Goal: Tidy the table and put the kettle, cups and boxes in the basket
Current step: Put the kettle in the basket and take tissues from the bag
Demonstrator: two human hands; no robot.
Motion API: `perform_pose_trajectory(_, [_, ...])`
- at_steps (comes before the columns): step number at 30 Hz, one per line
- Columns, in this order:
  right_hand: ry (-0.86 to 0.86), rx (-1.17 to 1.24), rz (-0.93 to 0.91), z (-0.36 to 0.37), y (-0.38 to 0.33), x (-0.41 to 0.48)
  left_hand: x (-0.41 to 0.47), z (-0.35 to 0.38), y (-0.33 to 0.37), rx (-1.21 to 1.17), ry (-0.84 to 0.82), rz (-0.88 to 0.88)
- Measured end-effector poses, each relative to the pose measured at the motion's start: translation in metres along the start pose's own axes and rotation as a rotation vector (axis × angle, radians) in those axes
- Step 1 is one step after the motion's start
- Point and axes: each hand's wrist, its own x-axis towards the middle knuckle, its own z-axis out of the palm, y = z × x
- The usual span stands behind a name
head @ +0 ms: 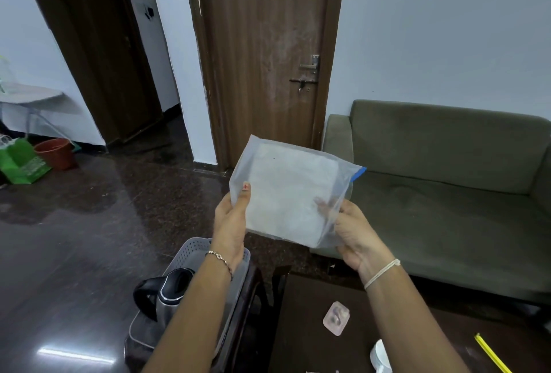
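Left hand [231, 220]: gripped the left edge of the zip bag [286, 193], thumb pressed flat on its near face, the other fingers hidden behind it.
Right hand [351, 232]: curled round the bag's lower right edge, with one digit showing blurred through the plastic.
Zip bag: translucent, held up in the air between both hands and tilted, with a flat white wad inside. Its blue closure end stuck out just above the right hand.
Basket [190, 249]: grey and perforated, below the left hand and partly covered by the left forearm.
Kettle [167, 295]: black and steel, stood in the basket, below and left of the left wrist.
Desk [304, 328]: dark, below the right forearm.
Pink packet [336, 318]: lay on the desk, below the hands and between the two forearms.
Yellow strip [490, 353]: lay on the desk, right of the right forearm.
Sofa [447, 163]: green, beyond the right hand.
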Motion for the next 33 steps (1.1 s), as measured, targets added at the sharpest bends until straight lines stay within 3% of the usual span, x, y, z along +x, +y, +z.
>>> perform_pose_trajectory(5, [-0.008,0.033,0.006,-0.004,0.005,0.009,-0.001,0.004,-0.005,-0.005,-0.076,-0.012])
perform_pose_trajectory(14, [0.221,-0.023,0.082,-0.02,0.031,0.028,0.018,-0.013,-0.023,0.053,0.106,-0.025])
perform_pose_trajectory(23, [0.295,-0.208,-0.175,-0.043,0.033,0.03,0.036,-0.041,-0.056,0.108,0.313,-0.028])
perform_pose_trajectory(33, [0.328,-0.15,-0.248,-0.046,0.028,0.035,0.04,-0.083,-0.079,0.233,0.429,-0.041])
